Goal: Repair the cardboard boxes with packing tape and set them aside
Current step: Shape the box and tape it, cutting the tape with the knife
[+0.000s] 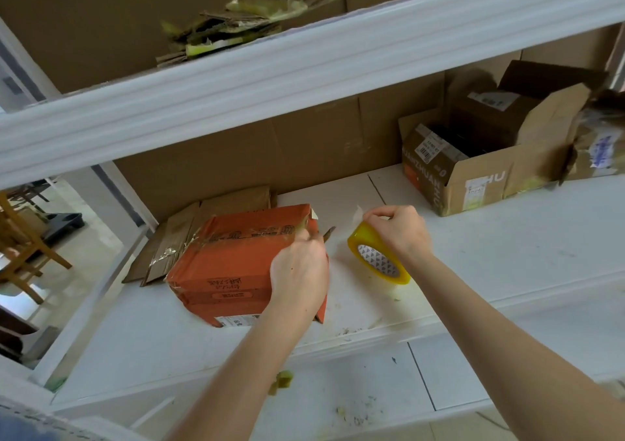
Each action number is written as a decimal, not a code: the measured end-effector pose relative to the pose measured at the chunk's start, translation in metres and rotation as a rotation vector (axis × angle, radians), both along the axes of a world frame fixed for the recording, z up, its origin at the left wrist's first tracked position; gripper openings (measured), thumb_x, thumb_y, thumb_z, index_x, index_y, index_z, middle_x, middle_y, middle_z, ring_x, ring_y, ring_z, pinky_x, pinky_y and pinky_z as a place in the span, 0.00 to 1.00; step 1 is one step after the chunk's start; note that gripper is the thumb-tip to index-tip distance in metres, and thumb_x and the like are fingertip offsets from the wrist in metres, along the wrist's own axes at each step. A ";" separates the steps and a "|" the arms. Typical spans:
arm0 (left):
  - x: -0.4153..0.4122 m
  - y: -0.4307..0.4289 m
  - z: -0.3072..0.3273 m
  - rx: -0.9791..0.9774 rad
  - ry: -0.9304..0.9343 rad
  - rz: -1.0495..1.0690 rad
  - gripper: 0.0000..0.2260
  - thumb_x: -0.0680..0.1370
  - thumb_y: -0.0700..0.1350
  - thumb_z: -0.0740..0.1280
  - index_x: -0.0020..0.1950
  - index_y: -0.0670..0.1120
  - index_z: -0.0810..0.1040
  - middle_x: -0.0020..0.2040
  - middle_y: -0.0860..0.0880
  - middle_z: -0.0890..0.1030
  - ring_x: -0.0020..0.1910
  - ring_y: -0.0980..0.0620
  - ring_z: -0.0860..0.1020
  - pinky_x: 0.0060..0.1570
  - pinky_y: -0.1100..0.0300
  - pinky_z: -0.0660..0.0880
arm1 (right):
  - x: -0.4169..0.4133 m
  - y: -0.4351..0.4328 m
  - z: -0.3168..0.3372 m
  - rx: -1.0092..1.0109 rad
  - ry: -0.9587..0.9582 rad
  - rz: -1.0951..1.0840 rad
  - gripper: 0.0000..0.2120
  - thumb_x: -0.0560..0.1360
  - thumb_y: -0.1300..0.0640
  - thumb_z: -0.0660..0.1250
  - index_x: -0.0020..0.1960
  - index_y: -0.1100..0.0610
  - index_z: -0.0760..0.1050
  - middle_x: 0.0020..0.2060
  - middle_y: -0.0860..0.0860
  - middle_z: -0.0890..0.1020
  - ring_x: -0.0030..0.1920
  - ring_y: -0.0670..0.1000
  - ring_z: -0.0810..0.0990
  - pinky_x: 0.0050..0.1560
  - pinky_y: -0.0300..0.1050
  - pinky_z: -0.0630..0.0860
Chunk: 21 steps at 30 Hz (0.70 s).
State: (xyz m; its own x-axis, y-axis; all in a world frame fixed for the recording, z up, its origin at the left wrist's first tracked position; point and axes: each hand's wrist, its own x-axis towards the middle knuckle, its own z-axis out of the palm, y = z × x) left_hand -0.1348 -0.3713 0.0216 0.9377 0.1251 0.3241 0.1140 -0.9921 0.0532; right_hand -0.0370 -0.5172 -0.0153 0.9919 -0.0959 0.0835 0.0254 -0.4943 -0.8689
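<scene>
The orange box (236,264) lies on the white shelf (507,247). The left hand (299,271) curls over the box's 3 o'clock edge. Just beside it at 3 o'clock, the right hand (397,234) grips the yellow tape roll (378,254). An open brown box (480,183) sits at 1 o'clock.

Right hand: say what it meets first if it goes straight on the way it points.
Likely the back panel. The right hand, gripping the tape roll, points up-left over bare shelf and would pass close by the far corner of the box. Depth is unclear.
</scene>
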 end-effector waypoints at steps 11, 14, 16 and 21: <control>0.058 -0.033 -0.077 -0.173 0.299 -0.046 0.15 0.81 0.39 0.55 0.68 0.41 0.68 0.57 0.42 0.71 0.52 0.42 0.77 0.48 0.52 0.73 | 0.003 -0.043 -0.001 0.232 0.022 -0.047 0.08 0.74 0.47 0.68 0.36 0.40 0.81 0.41 0.37 0.79 0.45 0.47 0.76 0.47 0.46 0.74; 0.065 -0.040 -0.087 -0.223 0.349 -0.044 0.18 0.82 0.44 0.57 0.71 0.43 0.64 0.60 0.41 0.71 0.57 0.42 0.75 0.53 0.51 0.72 | 0.002 -0.054 -0.004 0.211 0.001 -0.057 0.06 0.73 0.46 0.69 0.38 0.41 0.81 0.42 0.41 0.82 0.45 0.47 0.78 0.48 0.48 0.78; 0.067 -0.046 -0.079 -0.297 0.140 -0.074 0.16 0.81 0.46 0.59 0.68 0.44 0.68 0.60 0.42 0.74 0.57 0.43 0.75 0.53 0.51 0.72 | 0.003 -0.061 -0.005 0.190 -0.019 -0.064 0.06 0.73 0.46 0.69 0.37 0.40 0.81 0.40 0.41 0.81 0.43 0.46 0.78 0.47 0.48 0.79; 0.068 -0.069 -0.031 -0.614 -0.299 -0.415 0.05 0.77 0.45 0.67 0.52 0.52 0.76 0.48 0.54 0.78 0.45 0.54 0.78 0.44 0.55 0.76 | 0.003 -0.066 -0.006 0.121 -0.030 -0.067 0.06 0.73 0.45 0.69 0.37 0.39 0.80 0.39 0.43 0.82 0.42 0.47 0.79 0.45 0.46 0.78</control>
